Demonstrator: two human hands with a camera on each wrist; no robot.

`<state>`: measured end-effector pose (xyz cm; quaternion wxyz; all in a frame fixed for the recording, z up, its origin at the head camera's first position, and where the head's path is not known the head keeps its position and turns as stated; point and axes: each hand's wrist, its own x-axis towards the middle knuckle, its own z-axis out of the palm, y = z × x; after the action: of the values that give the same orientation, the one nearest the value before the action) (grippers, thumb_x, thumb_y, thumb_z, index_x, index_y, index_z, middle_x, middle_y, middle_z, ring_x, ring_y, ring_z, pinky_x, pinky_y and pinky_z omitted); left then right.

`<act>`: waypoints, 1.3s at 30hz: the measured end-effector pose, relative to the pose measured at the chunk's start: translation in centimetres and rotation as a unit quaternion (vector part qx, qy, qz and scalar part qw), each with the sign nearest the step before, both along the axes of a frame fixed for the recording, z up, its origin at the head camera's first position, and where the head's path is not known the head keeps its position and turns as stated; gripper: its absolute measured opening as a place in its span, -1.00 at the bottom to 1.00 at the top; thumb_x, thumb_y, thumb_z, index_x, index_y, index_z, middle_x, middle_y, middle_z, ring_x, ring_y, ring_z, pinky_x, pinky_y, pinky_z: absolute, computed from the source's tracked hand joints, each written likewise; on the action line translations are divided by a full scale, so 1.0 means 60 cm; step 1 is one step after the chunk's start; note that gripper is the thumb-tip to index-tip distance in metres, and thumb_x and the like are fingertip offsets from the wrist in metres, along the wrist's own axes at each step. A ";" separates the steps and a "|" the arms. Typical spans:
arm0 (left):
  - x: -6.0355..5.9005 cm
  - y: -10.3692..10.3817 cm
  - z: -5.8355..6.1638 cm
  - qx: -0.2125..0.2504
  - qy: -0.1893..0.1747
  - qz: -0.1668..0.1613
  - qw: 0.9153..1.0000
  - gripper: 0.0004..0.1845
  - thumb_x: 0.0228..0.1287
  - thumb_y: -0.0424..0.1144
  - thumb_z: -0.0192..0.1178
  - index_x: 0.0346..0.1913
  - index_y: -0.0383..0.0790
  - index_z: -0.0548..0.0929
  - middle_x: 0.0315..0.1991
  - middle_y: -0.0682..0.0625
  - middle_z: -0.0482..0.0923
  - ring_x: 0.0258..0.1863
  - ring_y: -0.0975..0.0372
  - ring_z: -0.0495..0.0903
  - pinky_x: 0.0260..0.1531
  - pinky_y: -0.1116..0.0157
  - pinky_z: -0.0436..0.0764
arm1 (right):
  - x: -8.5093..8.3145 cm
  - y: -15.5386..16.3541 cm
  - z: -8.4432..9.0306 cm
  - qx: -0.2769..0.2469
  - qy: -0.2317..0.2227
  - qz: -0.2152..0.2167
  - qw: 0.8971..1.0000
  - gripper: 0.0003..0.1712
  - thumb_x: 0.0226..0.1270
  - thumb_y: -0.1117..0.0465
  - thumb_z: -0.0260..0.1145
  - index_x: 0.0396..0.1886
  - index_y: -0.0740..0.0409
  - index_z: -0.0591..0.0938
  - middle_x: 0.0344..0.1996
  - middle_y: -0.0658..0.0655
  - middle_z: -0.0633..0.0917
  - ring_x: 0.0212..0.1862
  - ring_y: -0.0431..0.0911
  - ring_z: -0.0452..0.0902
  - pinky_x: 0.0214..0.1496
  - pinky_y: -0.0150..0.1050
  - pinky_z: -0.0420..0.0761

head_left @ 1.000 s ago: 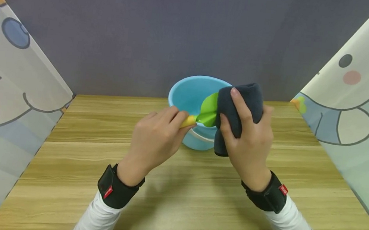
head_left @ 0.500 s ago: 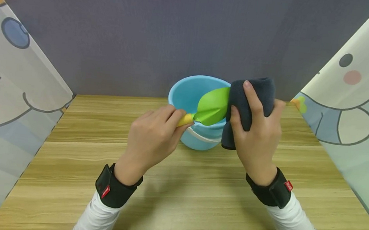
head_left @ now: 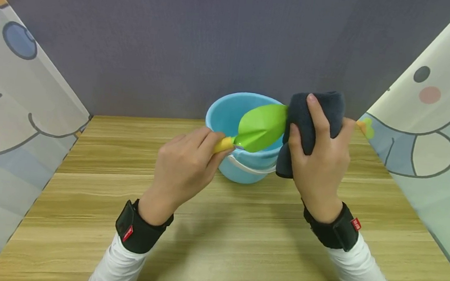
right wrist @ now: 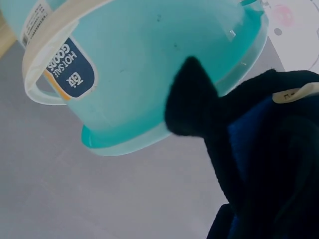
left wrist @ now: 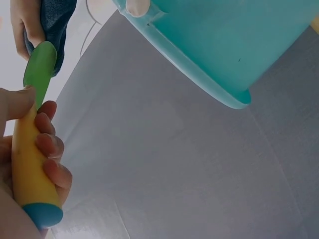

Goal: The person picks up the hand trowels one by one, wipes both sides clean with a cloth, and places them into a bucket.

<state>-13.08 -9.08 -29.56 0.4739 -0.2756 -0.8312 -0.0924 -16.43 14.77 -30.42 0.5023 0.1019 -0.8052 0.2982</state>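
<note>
Evidently steadying it for wiping, the left hand (head_left: 182, 168) grips the scoop (head_left: 260, 127) handle over the bucket (head_left: 232, 114); the right hand (head_left: 321, 169) clutches a cloth (head_left: 314, 118) against its tip.

Head camera looks forward and down over the table's (head_left: 238, 252) near edge. Left wrist camera sits tight at the hand, tilted upward, bucket (left wrist: 219, 45) overhead. Right wrist camera, just as close, looks up too. All three share that bucket.
</note>
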 end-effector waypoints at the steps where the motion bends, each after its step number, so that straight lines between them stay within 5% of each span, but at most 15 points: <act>1: 0.000 0.000 0.000 0.003 -0.002 0.000 1.000 -0.72 0.33 -0.06 0.37 -0.17 -0.24 0.66 -0.41 -0.01 0.62 -0.64 0.22 0.48 -0.66 0.29 0.46 | -0.001 0.001 0.000 0.000 -0.003 -0.001 1.000 -0.47 0.48 -0.04 0.24 0.41 -0.24 0.47 0.01 0.53 0.43 -0.15 0.28 0.51 -0.24 0.30 0.59; 16: -0.003 -0.004 0.001 0.048 -0.044 -0.012 0.998 -0.62 0.16 -0.11 0.51 -0.05 -0.13 0.61 -0.19 -0.11 0.58 -0.67 0.21 0.51 -0.77 0.31 0.36 | -0.010 0.009 0.002 0.009 -0.036 -0.012 0.999 -0.46 0.50 -0.03 0.20 0.44 -0.28 0.43 0.00 0.51 0.41 -0.19 0.28 0.47 -0.31 0.29 0.57; 39: -0.004 -0.005 0.001 0.106 -0.085 -0.001 0.991 -0.66 0.44 -0.14 0.26 0.03 -0.36 0.53 -0.25 -0.19 0.47 -0.60 0.15 0.48 -0.76 0.31 0.34 | -0.002 0.007 0.005 0.004 -0.033 -0.001 0.999 -0.44 0.50 -0.05 0.23 0.44 -0.25 0.42 0.03 0.51 0.39 -0.19 0.31 0.53 -0.23 0.29 0.62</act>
<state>-13.35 -9.37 -29.52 0.4280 -0.2155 -0.8537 -0.2038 -16.53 15.18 -30.11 0.4751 0.0926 -0.8228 0.2978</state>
